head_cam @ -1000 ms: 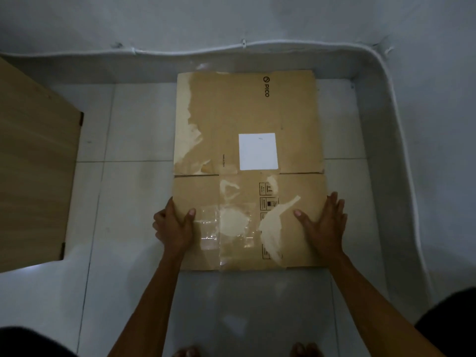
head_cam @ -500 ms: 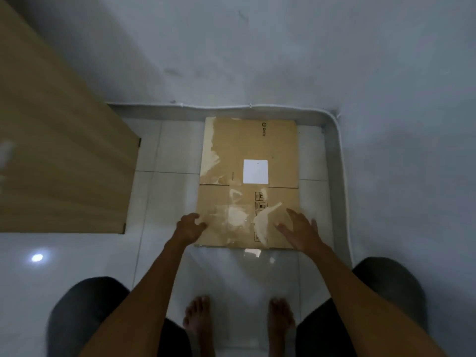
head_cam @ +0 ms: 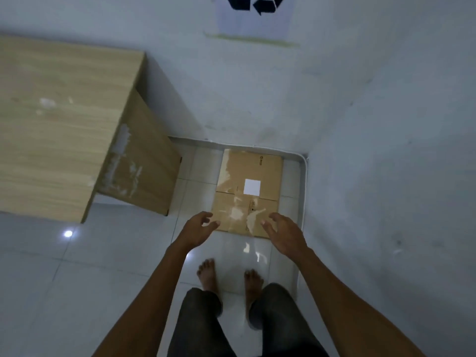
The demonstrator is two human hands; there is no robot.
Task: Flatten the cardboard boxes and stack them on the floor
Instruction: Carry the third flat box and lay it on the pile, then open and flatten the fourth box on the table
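A flattened brown cardboard box (head_cam: 248,176) with a white label and torn tape marks lies flat on the white tiled floor in the corner by the wall. My left hand (head_cam: 198,228) hovers above and in front of its near left corner, fingers loosely spread, holding nothing. My right hand (head_cam: 283,234) floats over the near right corner, also relaxed and empty. Neither hand touches the cardboard. I am standing, with my bare feet (head_cam: 229,275) just behind the box.
A wooden table (head_cam: 59,124) with a side panel stands to the left of the box. The wall behind carries a paper sign with a recycling symbol (head_cam: 255,14). A white cable (head_cam: 305,181) runs along the skirting at right. Open tiled floor lies at lower left.
Both hands have lifted off the flattened box, which stays on the floor. The view has risen and pulled back as I stood up, so the table and wall sign show.
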